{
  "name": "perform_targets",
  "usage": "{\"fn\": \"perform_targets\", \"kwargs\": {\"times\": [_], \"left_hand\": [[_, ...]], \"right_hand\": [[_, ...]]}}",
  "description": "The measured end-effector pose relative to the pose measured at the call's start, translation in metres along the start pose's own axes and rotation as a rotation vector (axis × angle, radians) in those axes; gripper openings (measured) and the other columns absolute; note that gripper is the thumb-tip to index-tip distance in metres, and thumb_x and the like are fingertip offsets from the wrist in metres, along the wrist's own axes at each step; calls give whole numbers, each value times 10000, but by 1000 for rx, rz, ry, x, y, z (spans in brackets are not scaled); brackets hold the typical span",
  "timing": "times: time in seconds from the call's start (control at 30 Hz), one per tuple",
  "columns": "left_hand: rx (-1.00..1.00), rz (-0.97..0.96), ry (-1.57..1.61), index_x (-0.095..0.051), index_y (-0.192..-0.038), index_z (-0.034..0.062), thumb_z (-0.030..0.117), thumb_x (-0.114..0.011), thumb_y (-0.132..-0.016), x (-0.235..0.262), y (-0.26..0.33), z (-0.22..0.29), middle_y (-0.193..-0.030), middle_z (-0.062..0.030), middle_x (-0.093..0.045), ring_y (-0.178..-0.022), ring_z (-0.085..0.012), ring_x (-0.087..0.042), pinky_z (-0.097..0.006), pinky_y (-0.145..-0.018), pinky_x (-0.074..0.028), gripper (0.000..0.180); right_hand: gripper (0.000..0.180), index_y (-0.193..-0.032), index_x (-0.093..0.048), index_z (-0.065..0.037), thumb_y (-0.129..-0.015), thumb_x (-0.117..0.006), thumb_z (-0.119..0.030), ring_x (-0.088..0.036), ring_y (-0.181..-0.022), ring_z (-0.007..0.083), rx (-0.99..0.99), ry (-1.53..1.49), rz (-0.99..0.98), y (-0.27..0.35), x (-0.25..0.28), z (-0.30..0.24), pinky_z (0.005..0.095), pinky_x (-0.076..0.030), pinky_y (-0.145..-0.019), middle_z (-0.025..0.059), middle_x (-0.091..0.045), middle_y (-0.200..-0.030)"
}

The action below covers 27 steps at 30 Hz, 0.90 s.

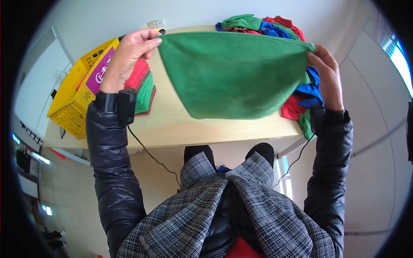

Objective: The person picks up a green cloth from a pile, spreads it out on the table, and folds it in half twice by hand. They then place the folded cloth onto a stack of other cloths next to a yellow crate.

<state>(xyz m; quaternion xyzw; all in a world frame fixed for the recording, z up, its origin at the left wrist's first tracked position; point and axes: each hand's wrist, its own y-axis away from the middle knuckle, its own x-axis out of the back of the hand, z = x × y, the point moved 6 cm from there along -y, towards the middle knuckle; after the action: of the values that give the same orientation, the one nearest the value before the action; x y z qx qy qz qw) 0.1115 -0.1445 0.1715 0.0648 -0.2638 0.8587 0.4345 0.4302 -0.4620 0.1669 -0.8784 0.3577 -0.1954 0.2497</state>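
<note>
"Where does the camera sit?"
"Worn on the head, left one of a fisheye pair."
"Facing?"
"Steeply down, across the coat (185,215) to the worktop (206,131)."
"How near?"
"Near the hands (132,51) (328,71), yet wide enough to take in floor (150,189) and wall (99,19), edges bending at the rim."

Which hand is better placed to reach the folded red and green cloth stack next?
Probably the left hand: it is nearer that stack, though pinching one corner of the green fabric sheet. The right hand pinches the other corner, nearer the loose red, blue and green cloth heap.
</note>
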Motion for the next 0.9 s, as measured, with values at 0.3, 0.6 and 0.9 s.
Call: {"fn": "perform_targets", "kwargs": {"times": [0.3,0.6,0.9], "left_hand": [[63,-37,-223,-598,-1028,3,143,-607,-971,-6,-52,-27,-720,23,-555,-633,-55,-532,-207,-573,-443,151],[-60,-15,-20,-556,-1089,10,173,-558,-1001,-39,-164,-71,-927,-59,-649,-827,-150,-666,-282,-780,-561,186],[116,-32,157,-581,-1043,13,38,-509,-967,-29,-122,-259,-973,-81,-670,-901,-180,-689,-327,-848,-567,108]], "right_hand": [[132,-1030,-657,-27,-963,-626,-136,-587,-914,85,-18,114,-185,-28,-4,47,249,-450,-884,-12,-645,-926],[103,-1014,-650,-2,-942,-637,-74,-612,-836,98,125,181,-18,-78,37,76,233,-479,-821,-2,-658,-911],[199,-906,-617,-50,-738,-662,47,-616,-752,305,458,658,-223,92,-134,46,389,-503,-639,122,-611,-832]]}}
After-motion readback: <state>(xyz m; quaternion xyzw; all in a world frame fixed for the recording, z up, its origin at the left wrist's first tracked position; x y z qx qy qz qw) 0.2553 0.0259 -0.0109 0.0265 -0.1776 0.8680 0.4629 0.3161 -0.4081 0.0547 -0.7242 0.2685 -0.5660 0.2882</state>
